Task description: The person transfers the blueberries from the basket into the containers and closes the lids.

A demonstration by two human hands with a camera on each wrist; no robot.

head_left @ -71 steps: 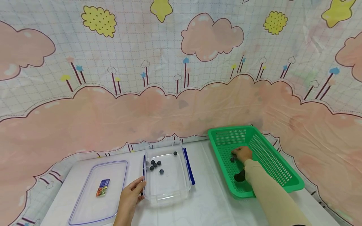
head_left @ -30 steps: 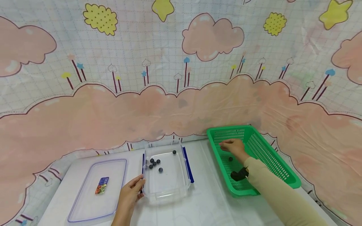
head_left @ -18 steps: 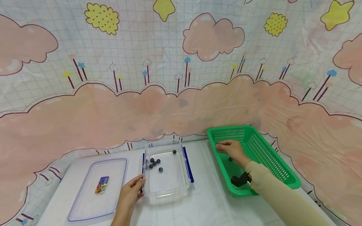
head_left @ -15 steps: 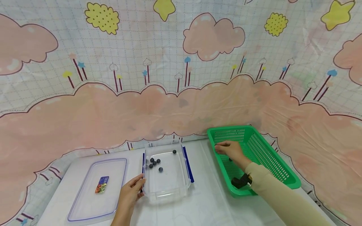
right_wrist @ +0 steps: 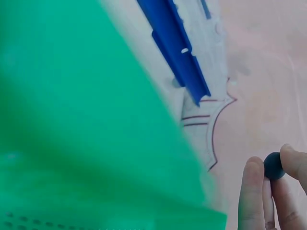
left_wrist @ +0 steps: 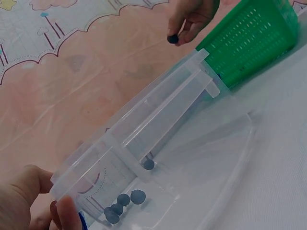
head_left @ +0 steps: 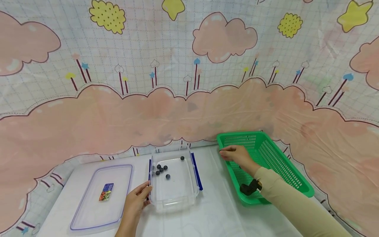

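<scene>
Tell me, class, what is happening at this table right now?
A person's right hand pinches a small dark blue ball above the near left rim of the green plastic basket. The left hand grips the corner of the clear plastic container, which holds six similar balls. The container's clear lid lies flat to its left.

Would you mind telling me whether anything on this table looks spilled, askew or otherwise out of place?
Nothing stands out. The dark balls lie inside the clear container, its lid lies flat beside it, and the green basket sits upright. The right hand pinches one ball.
</scene>
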